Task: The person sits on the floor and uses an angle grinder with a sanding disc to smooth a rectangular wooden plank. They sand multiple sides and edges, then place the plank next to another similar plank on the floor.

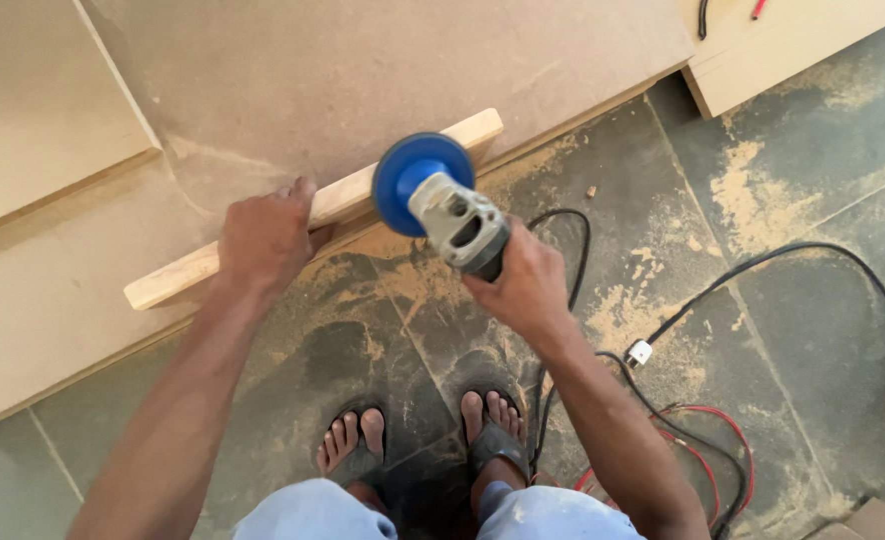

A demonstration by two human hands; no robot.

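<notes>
My left hand (266, 238) presses down on a pale wooden strip (175, 277) that lies along the edge of a large brown fibreboard sheet (363, 70). My right hand (523, 285) grips the dark handle of a grey angle grinder (455, 222). Its round blue sanding disc (421, 180) sits over the strip near the strip's right end. Whether the disc touches the wood cannot be told.
A stacked board (33, 100) lies at the top left and a pale panel (793, 45) at the top right. Black (813, 250) and red (708, 465) cables with a white plug (640, 353) trail across the dusty dark tile floor. My sandalled feet (423, 440) stand below.
</notes>
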